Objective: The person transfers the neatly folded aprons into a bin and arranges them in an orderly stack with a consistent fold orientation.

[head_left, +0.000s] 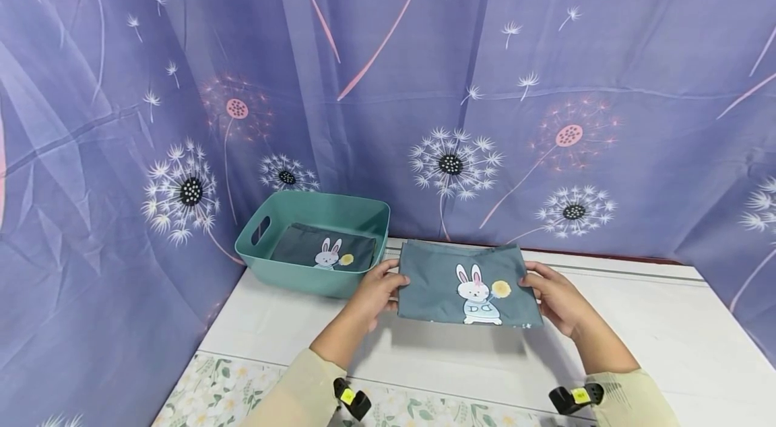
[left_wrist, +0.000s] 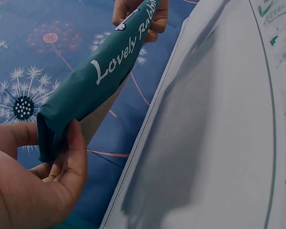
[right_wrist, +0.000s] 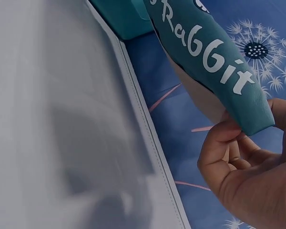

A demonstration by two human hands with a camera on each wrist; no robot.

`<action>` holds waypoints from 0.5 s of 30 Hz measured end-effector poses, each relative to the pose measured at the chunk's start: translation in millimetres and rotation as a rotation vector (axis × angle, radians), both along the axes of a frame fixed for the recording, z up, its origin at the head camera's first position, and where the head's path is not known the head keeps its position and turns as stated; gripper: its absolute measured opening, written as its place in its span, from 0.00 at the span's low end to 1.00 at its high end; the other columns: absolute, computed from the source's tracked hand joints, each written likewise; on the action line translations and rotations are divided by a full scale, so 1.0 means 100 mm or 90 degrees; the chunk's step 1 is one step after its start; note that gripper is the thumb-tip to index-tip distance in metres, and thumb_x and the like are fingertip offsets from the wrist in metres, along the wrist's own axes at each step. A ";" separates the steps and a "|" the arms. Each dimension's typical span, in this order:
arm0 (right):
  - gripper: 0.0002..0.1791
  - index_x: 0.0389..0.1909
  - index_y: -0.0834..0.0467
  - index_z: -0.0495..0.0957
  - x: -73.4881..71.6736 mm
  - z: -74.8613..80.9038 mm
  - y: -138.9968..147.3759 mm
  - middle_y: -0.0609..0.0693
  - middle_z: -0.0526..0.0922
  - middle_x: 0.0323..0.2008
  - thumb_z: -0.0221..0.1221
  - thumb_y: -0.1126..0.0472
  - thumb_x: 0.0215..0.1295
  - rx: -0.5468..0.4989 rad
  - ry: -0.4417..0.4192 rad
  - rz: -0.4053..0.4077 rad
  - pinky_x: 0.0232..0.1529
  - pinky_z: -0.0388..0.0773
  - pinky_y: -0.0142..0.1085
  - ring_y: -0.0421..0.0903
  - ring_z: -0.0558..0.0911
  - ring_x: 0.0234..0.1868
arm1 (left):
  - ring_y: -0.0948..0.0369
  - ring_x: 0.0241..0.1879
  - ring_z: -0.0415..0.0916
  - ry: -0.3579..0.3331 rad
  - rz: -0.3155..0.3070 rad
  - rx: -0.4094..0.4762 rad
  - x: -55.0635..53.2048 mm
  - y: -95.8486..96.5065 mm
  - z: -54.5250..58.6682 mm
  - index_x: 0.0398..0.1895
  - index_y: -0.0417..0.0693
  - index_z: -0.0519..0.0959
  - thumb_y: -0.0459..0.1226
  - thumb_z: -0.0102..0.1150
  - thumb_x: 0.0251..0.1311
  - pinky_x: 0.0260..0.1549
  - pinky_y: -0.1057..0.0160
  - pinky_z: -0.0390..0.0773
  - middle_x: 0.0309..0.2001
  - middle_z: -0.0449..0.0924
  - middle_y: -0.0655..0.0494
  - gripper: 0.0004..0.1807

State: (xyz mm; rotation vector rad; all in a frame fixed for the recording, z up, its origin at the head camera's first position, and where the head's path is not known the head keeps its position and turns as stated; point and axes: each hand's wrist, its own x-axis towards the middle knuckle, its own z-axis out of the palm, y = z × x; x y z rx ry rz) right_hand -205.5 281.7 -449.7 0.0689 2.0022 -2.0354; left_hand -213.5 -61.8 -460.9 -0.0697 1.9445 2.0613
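Observation:
Between both hands a folded grey-green cloth (head_left: 461,285) with a white rabbit and a yellow flower printed on it is held above the table, its shadow below. My left hand (head_left: 380,289) pinches its left end; my right hand (head_left: 554,296) pinches the right end. White lettering reading "Lovely Rabbit" runs along the folded edge in the left wrist view, where the left thumb (left_wrist: 75,152) presses on the layers. In the right wrist view, the right fingers (right_wrist: 219,143) grip the corner of the folded cloth (right_wrist: 214,62), and a pale underside shows.
A green plastic basket (head_left: 303,279) with a cut-out handle stands at the table's back left. Inside it lies another folded cloth (head_left: 297,245) with the same rabbit print. The white table (head_left: 630,319) meets a purple dandelion curtain (head_left: 388,144) behind. Floral cloth (head_left: 224,386) covers the front edge.

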 end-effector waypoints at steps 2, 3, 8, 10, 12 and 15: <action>0.13 0.50 0.47 0.73 0.00 0.02 0.00 0.41 0.84 0.30 0.50 0.67 0.71 -0.003 0.005 -0.001 0.33 0.85 0.35 0.37 0.84 0.30 | 0.64 0.30 0.72 0.002 -0.001 0.002 0.00 0.00 0.01 0.74 0.45 0.65 0.37 0.58 0.62 0.28 0.67 0.75 0.34 0.72 0.59 0.34; 0.13 0.49 0.47 0.74 0.01 0.03 0.00 0.41 0.84 0.30 0.50 0.67 0.71 -0.005 0.007 0.000 0.33 0.85 0.35 0.37 0.84 0.30 | 0.64 0.31 0.72 0.003 -0.001 0.004 0.00 0.00 0.01 0.74 0.44 0.65 0.37 0.58 0.62 0.28 0.67 0.75 0.35 0.72 0.59 0.34; 0.13 0.46 0.45 0.75 0.03 0.06 -0.01 0.42 0.85 0.29 0.50 0.67 0.71 -0.012 0.012 0.011 0.33 0.85 0.36 0.37 0.84 0.29 | 0.64 0.32 0.74 0.000 -0.003 0.013 0.00 -0.01 0.02 0.74 0.44 0.64 0.37 0.58 0.62 0.29 0.67 0.77 0.36 0.73 0.58 0.35; 0.13 0.46 0.45 0.75 0.03 0.06 -0.01 0.42 0.85 0.29 0.49 0.67 0.71 -0.013 0.012 0.015 0.33 0.85 0.36 0.37 0.85 0.29 | 0.64 0.32 0.74 -0.001 -0.003 0.015 0.00 -0.01 0.03 0.75 0.44 0.64 0.37 0.58 0.63 0.29 0.66 0.77 0.36 0.74 0.58 0.35; 0.13 0.46 0.46 0.75 0.04 0.07 -0.01 0.42 0.85 0.29 0.49 0.67 0.71 -0.015 0.013 0.014 0.32 0.85 0.36 0.37 0.85 0.29 | 0.64 0.32 0.74 -0.002 -0.003 0.015 0.01 -0.01 0.04 0.74 0.44 0.64 0.37 0.58 0.63 0.30 0.66 0.77 0.37 0.74 0.58 0.35; 0.13 0.47 0.46 0.75 0.04 0.08 -0.02 0.42 0.85 0.29 0.50 0.67 0.71 -0.014 0.016 0.013 0.33 0.85 0.36 0.37 0.85 0.29 | 0.64 0.32 0.73 -0.001 -0.003 0.016 0.01 -0.02 0.07 0.74 0.44 0.64 0.37 0.58 0.63 0.30 0.67 0.76 0.37 0.74 0.59 0.35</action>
